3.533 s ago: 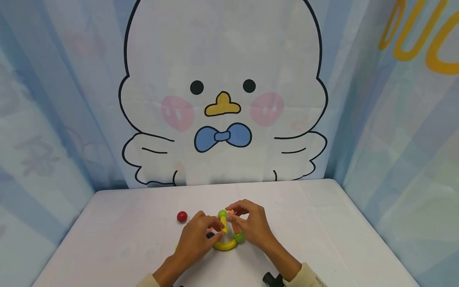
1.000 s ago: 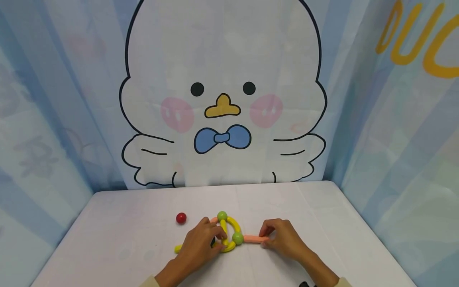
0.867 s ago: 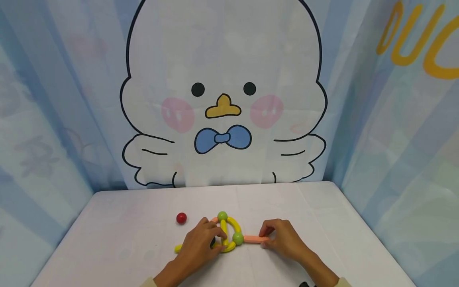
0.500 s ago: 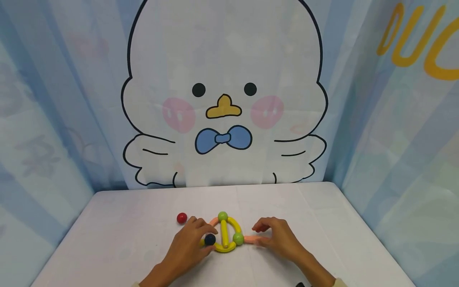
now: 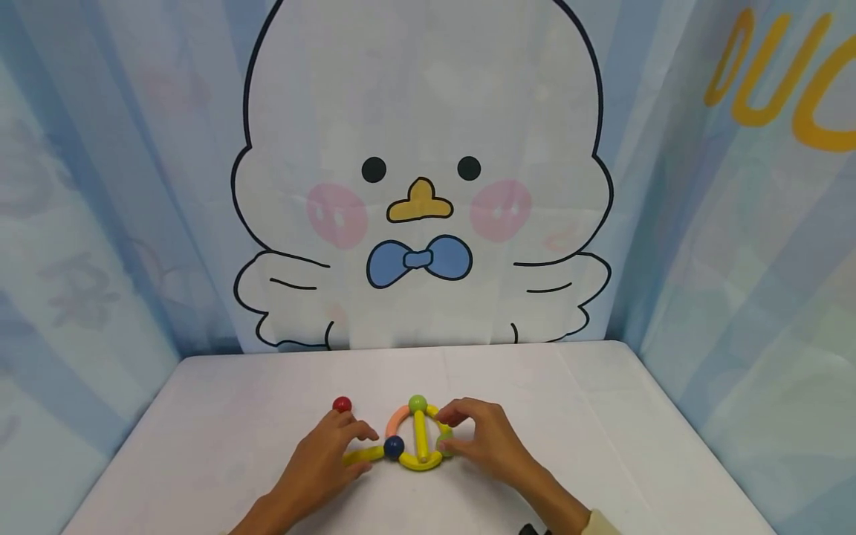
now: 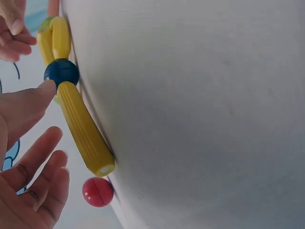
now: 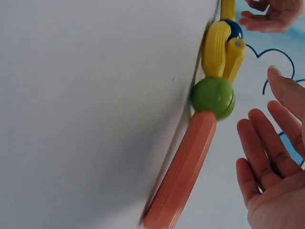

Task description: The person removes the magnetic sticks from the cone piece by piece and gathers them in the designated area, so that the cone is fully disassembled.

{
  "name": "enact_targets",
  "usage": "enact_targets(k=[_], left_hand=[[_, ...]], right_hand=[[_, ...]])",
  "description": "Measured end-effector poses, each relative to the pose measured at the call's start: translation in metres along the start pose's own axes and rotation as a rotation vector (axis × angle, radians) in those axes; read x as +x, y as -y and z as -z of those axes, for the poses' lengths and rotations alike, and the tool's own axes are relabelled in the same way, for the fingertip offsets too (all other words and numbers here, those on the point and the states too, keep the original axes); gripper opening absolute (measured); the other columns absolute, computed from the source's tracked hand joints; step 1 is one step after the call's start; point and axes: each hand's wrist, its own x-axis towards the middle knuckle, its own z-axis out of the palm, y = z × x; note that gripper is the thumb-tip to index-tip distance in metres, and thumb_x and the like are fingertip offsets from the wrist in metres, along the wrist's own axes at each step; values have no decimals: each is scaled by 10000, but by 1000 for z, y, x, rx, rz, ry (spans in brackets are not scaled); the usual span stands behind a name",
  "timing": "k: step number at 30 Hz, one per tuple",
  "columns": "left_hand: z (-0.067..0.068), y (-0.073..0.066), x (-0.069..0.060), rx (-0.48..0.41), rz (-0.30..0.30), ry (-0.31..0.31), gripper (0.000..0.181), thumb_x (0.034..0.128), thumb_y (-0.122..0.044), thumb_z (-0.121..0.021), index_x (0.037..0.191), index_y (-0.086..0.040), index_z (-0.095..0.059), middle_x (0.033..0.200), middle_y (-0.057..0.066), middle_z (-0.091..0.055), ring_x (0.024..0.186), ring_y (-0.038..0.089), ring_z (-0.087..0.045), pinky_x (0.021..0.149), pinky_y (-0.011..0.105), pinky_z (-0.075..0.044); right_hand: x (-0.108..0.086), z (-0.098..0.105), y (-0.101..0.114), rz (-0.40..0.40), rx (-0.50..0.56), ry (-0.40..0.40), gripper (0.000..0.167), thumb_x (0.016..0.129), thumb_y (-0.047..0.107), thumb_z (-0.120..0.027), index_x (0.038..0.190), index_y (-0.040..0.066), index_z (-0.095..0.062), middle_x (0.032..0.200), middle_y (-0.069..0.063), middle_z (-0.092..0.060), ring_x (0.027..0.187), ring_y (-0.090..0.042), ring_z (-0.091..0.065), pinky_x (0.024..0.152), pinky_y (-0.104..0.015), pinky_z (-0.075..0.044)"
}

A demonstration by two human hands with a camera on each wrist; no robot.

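On the table lies a ring of magnetic toy pieces. Curved yellow sticks (image 5: 420, 464) and a curved orange stick (image 5: 396, 421) join a navy ball (image 5: 394, 446), a green ball (image 5: 417, 403) and a second green ball (image 7: 213, 98). A straight yellow stick (image 5: 420, 435) runs down inside the ring. Another yellow stick (image 6: 86, 131) sticks out left from the navy ball, below my left hand (image 5: 326, 459), whose fingers are spread. My right hand (image 5: 493, 440) hovers with parted fingers by the right green ball, hiding the straight orange stick (image 7: 181, 171) from the head view.
A red ball (image 5: 342, 403) lies alone behind my left hand. The white table (image 5: 602, 416) ends at a curtain (image 5: 428, 312) printed with a cartoon duck. A black device (image 5: 531, 529) shows at the right wrist.
Earlier my right hand pinched the orange stick, which came to extend right from the ring; it has let go and moved left. My left hand has left the ring, moving left, uncovering the navy ball.
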Motion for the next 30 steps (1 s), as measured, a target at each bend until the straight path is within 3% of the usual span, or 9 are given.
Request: enact_targets(k=[9,17,23,30], left_hand=[[-2,6,4,0,-11,74,318,770,-137,-953,1008,-256,-780,852,-111,-566,835,83,-543,825,324,-604],[-3,8,7,-4,-37,81,312,768,-105,-949,978,-251,-770,830,-105,-561,787,69,-547,801,310,-600],[-4,9,10,16,-53,85,326,764,-119,-955,982,-257,-756,851,-107,-576,775,54,-545,783,283,-585],[-5,9,10,27,-55,88,329,766,-119,-955,975,-272,-752,851,-124,-571,769,32,-542,778,273,-581]], right_hand=[[11,-22,18,40,85,60,300,862,176,-899,1135,199,-776,1124,42,-786,1044,-130,-708,987,-450,-587],[21,-38,26,57,95,129,287,835,113,-911,1079,205,-792,1060,50,-788,998,-81,-682,959,-324,-585],[27,-45,32,60,47,178,278,820,57,-911,1050,165,-797,1019,85,-751,927,-32,-677,852,-200,-575],[31,-50,38,63,-16,194,254,827,20,-894,1031,139,-801,1020,85,-768,884,0,-681,825,-177,-569]])
